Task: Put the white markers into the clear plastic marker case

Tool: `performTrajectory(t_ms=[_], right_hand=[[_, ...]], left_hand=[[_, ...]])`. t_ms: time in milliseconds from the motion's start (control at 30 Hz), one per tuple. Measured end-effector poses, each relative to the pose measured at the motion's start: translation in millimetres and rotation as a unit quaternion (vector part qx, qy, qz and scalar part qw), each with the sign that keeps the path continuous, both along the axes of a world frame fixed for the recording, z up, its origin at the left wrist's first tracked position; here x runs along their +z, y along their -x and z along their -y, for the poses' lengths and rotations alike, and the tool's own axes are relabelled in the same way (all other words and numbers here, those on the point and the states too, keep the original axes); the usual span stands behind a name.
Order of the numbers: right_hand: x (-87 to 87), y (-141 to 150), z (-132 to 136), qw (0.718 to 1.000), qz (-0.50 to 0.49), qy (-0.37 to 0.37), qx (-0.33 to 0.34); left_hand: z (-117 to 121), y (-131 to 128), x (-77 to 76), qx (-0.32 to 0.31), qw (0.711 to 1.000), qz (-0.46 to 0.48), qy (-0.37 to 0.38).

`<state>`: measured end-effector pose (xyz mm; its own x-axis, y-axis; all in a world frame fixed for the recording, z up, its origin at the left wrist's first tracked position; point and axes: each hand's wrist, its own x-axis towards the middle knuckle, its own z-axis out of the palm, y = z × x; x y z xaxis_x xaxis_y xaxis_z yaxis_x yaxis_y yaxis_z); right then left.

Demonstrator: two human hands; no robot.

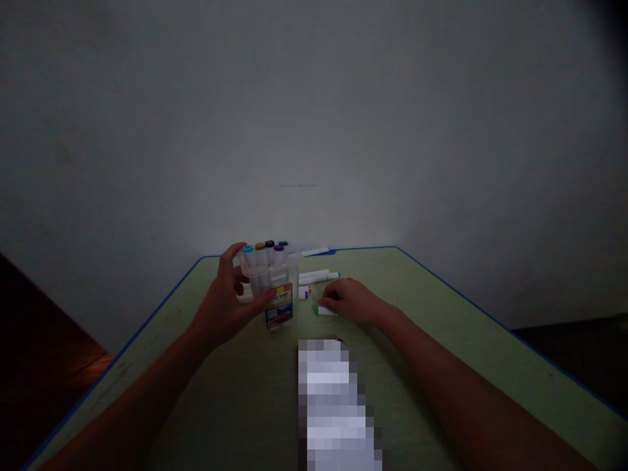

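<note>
My left hand (228,301) is wrapped round a clear plastic marker case (295,275) with a printed label, the thumb across its front. Inside the case several markers (260,254) stand upright, with blue, brown, black, purple and dark green caps showing. To the right, my right hand (350,299) has its fingers closed on a white marker (325,311) with a green end, low over the table. Behind the case and between the hands lie several loose white markers (316,277), partly hidden by the case.
The pale green table (432,366) has a blue edge and meets a grey wall (314,118) at the back. A blurred-out flat object (333,405) lies at the front middle. Near the back edge is another white marker (314,252).
</note>
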<state>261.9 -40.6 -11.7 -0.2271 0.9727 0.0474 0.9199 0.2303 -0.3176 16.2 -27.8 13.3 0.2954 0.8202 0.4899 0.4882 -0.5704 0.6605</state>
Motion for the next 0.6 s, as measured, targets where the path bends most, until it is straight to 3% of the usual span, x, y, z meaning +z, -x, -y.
performTrajectory(t_ms=[600], right_hand=[[0.2,1.0,0.0,1.0,-0.013,0.001,0.01]], left_hand=[[1.9,-2.7,0.5,-0.022,0.999,0.028,0.014]])
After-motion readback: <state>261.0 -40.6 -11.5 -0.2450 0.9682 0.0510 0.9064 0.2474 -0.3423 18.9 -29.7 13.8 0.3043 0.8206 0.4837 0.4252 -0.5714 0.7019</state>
